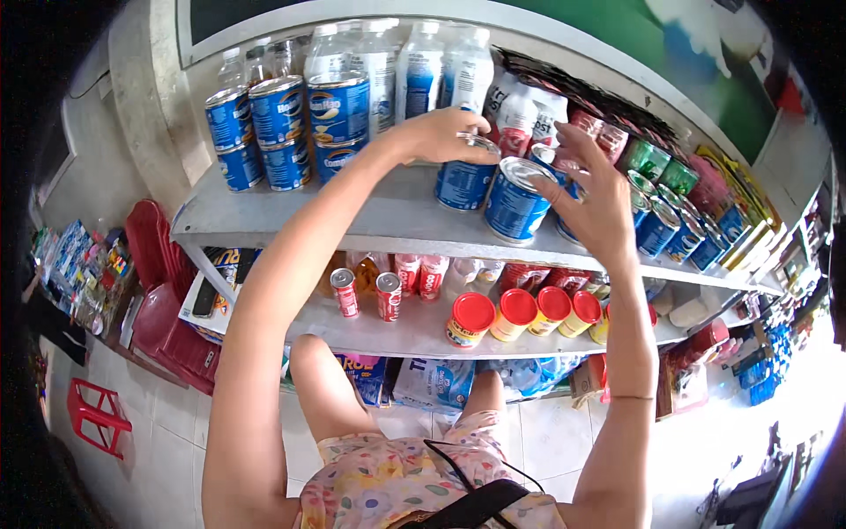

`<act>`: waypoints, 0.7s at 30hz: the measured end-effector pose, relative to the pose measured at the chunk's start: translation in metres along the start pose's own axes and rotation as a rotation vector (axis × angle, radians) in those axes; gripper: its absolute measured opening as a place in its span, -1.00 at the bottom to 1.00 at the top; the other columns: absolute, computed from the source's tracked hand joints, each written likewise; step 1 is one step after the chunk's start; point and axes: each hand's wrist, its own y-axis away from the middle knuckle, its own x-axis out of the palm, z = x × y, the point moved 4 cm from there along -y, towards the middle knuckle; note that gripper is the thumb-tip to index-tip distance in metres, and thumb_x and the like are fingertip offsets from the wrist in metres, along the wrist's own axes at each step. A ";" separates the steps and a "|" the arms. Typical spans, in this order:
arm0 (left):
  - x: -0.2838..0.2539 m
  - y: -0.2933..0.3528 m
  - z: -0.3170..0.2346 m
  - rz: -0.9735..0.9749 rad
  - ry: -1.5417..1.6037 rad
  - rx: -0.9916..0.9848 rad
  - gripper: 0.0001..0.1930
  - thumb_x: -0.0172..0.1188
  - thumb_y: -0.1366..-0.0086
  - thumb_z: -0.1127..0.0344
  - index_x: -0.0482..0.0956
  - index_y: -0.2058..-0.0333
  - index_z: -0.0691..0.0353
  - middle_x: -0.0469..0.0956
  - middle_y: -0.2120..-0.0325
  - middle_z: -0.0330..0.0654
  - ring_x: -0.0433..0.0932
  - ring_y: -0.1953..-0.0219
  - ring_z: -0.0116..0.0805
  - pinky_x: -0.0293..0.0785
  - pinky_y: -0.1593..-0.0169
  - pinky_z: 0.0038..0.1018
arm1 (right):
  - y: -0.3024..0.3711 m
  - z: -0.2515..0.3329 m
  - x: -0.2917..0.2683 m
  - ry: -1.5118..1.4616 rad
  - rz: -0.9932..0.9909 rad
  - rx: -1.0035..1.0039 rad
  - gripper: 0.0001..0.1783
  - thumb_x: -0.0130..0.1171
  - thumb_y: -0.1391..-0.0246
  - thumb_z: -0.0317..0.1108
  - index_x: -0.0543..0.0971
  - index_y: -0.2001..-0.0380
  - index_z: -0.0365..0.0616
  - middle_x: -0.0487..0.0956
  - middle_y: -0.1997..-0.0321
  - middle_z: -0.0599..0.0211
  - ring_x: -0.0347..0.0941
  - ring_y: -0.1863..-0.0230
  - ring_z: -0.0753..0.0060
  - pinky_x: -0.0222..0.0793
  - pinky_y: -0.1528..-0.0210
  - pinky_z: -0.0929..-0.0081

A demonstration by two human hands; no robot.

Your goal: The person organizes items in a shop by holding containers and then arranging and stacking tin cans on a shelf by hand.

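Note:
My left hand reaches across the upper shelf. Its fingers and thumb close around the top of a blue can, covering part of its lid. To the right stands another blue can with a silver lid, near the shelf's front edge. My right hand is beside that can, fingers apart and thumb at its rim; whether the thumb presses on it I cannot tell. Further blue cans are partly hidden behind my right hand. Stacked blue cans stand at the left.
White-capped bottles line the back of the upper shelf. More cans fill its right end. Below are red-lidded tubs and small red cans. Red chairs and a red stool stand left.

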 end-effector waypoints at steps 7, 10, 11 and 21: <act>0.002 -0.011 -0.006 0.180 -0.034 -0.026 -0.14 0.52 0.18 -0.01 0.40 -0.10 0.24 0.52 0.07 -0.08 0.49 0.05 -0.29 0.42 -0.01 -0.40 | 0.075 -0.024 0.043 -0.117 -0.326 -0.036 -0.05 0.33 0.10 -0.39 0.01 -0.29 -0.26 0.11 -0.30 -0.15 0.13 -0.29 -0.06 0.21 -0.21 0.16; -0.005 -0.008 -0.003 0.136 -0.086 -0.105 -0.19 0.53 0.19 0.00 0.46 -0.04 0.28 0.54 0.14 -0.11 0.51 0.10 -0.33 0.43 0.03 -0.43 | 0.081 -0.027 0.050 -0.117 -0.345 0.038 0.00 0.32 0.09 -0.40 -0.07 -0.32 -0.25 0.09 -0.31 -0.21 0.13 -0.28 -0.10 0.19 -0.22 0.17; -0.009 -0.005 -0.001 0.140 -0.107 -0.134 -0.22 0.53 0.19 0.01 0.48 -0.01 0.28 0.55 0.19 -0.15 0.51 0.14 -0.36 0.43 0.05 -0.45 | 0.081 -0.029 0.054 -0.131 -0.321 0.107 0.03 0.32 0.08 -0.40 -0.11 -0.33 -0.25 0.09 -0.30 -0.24 0.16 -0.27 -0.12 0.19 -0.22 0.17; -0.019 0.034 0.005 0.014 -0.316 -0.255 -0.29 0.41 0.06 0.00 0.43 0.00 0.33 0.56 0.30 -0.06 0.53 0.23 -0.24 0.42 0.13 -0.41 | 0.073 -0.019 0.055 -0.085 -0.151 0.217 0.03 0.29 0.03 -0.33 -0.17 -0.33 -0.26 0.41 -0.01 -0.39 0.41 0.01 -0.31 0.36 0.02 0.09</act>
